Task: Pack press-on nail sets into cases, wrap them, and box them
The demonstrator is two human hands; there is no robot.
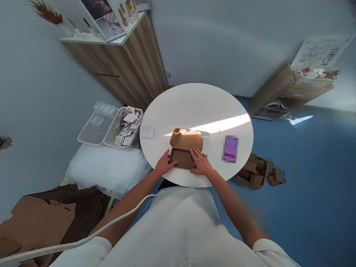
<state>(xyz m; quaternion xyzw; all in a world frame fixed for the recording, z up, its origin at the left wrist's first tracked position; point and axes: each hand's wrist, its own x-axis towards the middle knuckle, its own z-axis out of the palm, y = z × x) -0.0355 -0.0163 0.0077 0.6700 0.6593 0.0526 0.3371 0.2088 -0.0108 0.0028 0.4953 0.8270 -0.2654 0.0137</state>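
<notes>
Box (182, 157), brown cardbd, lid up, is set on white tbl (189, 104) nr wearer; L wall is grasped by L hand (165, 163), R wall covered by R hand (201, 162), grip can't be told; blurred purple item (230, 149) seen to R.

pale wall (205, 48) | blue floor (308, 215) | white round table (191, 105), sunlit strip (233, 122) | wood-grain cabinet (136, 61) left | wooden unit (269, 89) right

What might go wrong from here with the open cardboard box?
The cardboard box lies near the front edge of the white table, so a pull backward might slide it off. Its side flaps stick out and could crease if folded carelessly. The white cable crosses the left forearm in view and may snag.
</notes>
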